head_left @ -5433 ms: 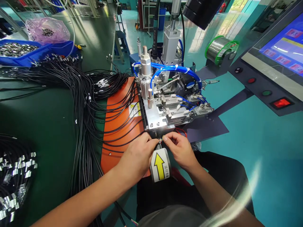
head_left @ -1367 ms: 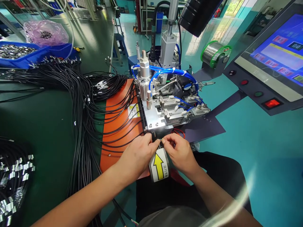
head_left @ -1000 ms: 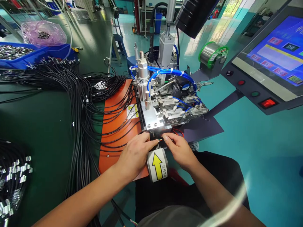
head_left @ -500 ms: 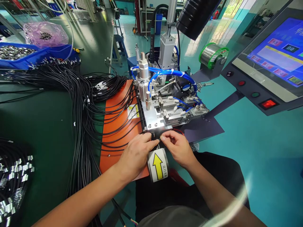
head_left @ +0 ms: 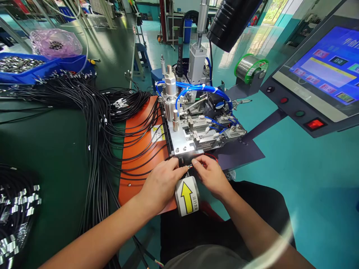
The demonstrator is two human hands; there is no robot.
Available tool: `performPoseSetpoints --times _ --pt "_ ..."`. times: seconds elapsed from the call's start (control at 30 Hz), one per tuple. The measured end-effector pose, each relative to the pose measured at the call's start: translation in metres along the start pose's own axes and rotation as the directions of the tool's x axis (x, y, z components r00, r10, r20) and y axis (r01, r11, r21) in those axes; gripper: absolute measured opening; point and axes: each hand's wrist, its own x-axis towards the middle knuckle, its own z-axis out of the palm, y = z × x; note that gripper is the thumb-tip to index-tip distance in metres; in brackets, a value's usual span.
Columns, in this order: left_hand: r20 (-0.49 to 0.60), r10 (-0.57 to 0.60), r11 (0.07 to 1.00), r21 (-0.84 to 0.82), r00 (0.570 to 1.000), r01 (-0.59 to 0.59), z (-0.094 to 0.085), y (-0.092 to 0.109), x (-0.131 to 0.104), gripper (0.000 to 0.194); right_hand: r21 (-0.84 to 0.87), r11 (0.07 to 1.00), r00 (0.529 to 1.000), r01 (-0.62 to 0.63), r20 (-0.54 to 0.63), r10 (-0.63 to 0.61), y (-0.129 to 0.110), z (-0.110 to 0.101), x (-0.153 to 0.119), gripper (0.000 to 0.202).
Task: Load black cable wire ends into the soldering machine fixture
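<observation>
In front of the bench machine (head_left: 193, 130) my two hands meet, fingertips close together. My left hand (head_left: 165, 180) is closed, thumb and index finger pinching the end of a black cable, most of which the hand hides. From the right, my right hand (head_left: 211, 175) pinches at the fine wire ends (head_left: 190, 166) that show between the fingertips. Just below the fingers is a round machine part with a yellow arrow label (head_left: 187, 196). Several black cables (head_left: 140, 158) lie across the orange plate (head_left: 131, 192) and run into the machine's left edge.
A thick bundle of black cables (head_left: 97, 168) hangs over the green table (head_left: 56, 149). Blue bins (head_left: 67, 65) of small metal parts stand at the far left. A solder wire spool (head_left: 249, 69) and a control screen (head_left: 328, 71) rise on the right.
My right fingertips have shifted slightly right, away from the left thumb, and more of the wire ends shows between them. My left hand stays almost where it was.
</observation>
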Motion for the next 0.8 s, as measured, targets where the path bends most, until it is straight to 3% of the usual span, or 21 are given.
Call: performPoseSetpoints --times 0.17,0.4,0.5,0.8 --pt "0.025 -0.019 1.0 -0.023 1.0 0.019 -0.002 0.001 -0.001 0.028 -0.042 0.998 0.999 0.048 0.024 -0.047 -0.002 0.003 -0.003 0.027" --pt "0.121 -0.06 0.991 -0.11 0.991 0.073 -0.02 0.001 -0.003 0.027 -0.238 0.961 0.988 0.142 -0.022 -0.152 0.004 0.011 -0.004 0.024" --pt "0.113 -0.088 0.993 -0.063 0.99 0.095 -0.023 0.0 -0.004 0.018 -0.286 0.945 0.985 0.157 -0.028 -0.172 0.009 0.014 -0.003 0.024" --pt "0.188 -0.14 0.987 0.104 0.972 0.122 -0.025 0.004 -0.002 0.024 -0.339 0.93 0.987 0.14 -0.022 -0.156 0.012 0.017 -0.001 0.024"
